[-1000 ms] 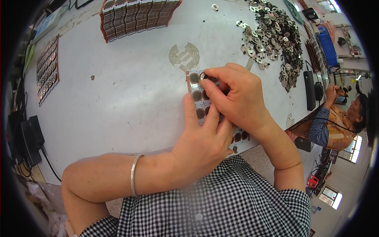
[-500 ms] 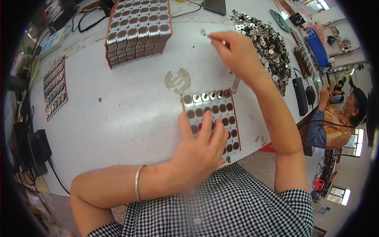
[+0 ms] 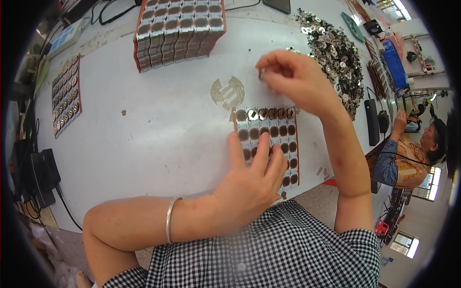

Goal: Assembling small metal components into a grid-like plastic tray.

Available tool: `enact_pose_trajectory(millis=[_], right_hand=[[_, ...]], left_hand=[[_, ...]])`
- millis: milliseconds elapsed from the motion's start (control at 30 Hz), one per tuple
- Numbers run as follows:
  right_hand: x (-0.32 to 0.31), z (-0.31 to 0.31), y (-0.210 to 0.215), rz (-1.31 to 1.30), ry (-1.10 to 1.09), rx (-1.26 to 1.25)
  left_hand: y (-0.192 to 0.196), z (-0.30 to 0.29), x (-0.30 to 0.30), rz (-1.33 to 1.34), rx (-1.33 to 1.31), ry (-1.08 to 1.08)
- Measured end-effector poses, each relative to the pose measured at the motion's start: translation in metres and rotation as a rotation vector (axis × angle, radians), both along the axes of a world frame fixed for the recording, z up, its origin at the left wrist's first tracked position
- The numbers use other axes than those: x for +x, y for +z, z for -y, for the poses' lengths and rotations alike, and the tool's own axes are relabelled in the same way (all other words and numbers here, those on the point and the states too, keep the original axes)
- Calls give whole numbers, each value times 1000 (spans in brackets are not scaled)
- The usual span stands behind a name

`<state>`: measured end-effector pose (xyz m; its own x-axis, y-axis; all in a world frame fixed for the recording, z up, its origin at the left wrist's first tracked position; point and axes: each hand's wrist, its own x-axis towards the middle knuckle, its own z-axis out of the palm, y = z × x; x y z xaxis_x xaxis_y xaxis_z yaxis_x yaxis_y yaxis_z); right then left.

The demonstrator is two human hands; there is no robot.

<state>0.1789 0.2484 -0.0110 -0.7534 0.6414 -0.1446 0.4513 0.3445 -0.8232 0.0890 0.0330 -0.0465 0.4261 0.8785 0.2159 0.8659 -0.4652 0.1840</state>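
Observation:
My left hand (image 3: 254, 185) lies with its fingers spread over a circuit-board panel (image 3: 293, 158), pressing it to the table. The panel bears rows of dark round spots, and small metal discs (image 3: 263, 114) sit on most of its far row; the spot at that row's left end is bare. Beyond the panel's far edge, my right hand (image 3: 300, 81) is raised above the table, thumb and index finger pinching a small metal disc (image 3: 261, 73). That disc is slightly blurred and partly hidden by the fingers. My palm covers the panel's near left part.
A loose heap of metal discs (image 3: 338, 62) spreads at the far right. A tall stack of panels (image 3: 180, 43) stands at the back, and a filled panel (image 3: 67, 98) lies at the left. Black adapters (image 3: 41, 175) sit at the left edge. Another person (image 3: 408, 153) sits at the right.
My right hand has picked up the loose disc from the table and brought it nearer to the panel. The left hand stays on the panel; the whole view has shifted slightly.

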Motion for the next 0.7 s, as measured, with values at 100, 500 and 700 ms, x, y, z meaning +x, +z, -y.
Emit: enact_pose_trajectory(millis=[100, 500, 700], right_hand=[[18, 29, 0, -64, 5, -185], [9, -9, -28, -141, 90, 466], [15, 4, -27, 34, -74, 469]], left_hand=[[0, -1, 1, 18, -13, 2], [1, 0, 3, 1, -6, -3], [-1, 0, 3, -24, 20, -3]])
